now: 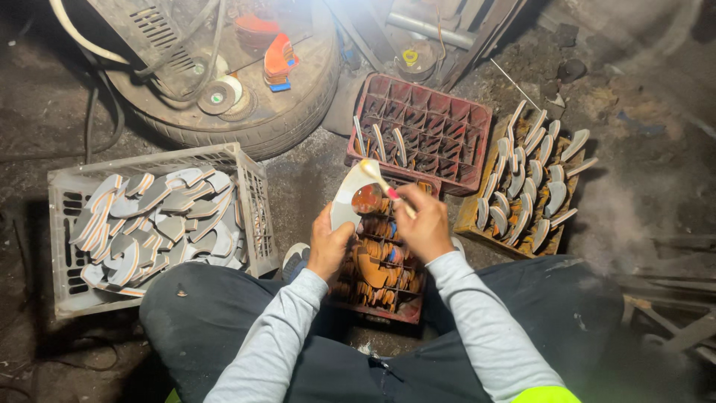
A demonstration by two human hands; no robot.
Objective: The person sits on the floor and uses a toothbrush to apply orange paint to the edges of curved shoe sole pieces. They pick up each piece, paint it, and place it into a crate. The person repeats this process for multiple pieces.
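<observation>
My left hand (328,246) grips a curved grey blade-shaped metal piece (345,200) by its lower end and holds it upright above a red crate (406,312) packed with orange-coated curved pieces. My right hand (425,222) holds a small brush (382,181) whose pale tip rests at the top of the piece. An orange-brown patch (367,198) shows on the piece's face. Both sleeves are light grey and my dark-trousered knees frame the crate.
A grey plastic crate (257,195) of grey curved pieces sits at left. A second red crate (477,119) with a few pieces lies ahead, and a wooden rack (468,216) holding upright pieces stands at right. A tyre (291,119) with discs and tools is behind.
</observation>
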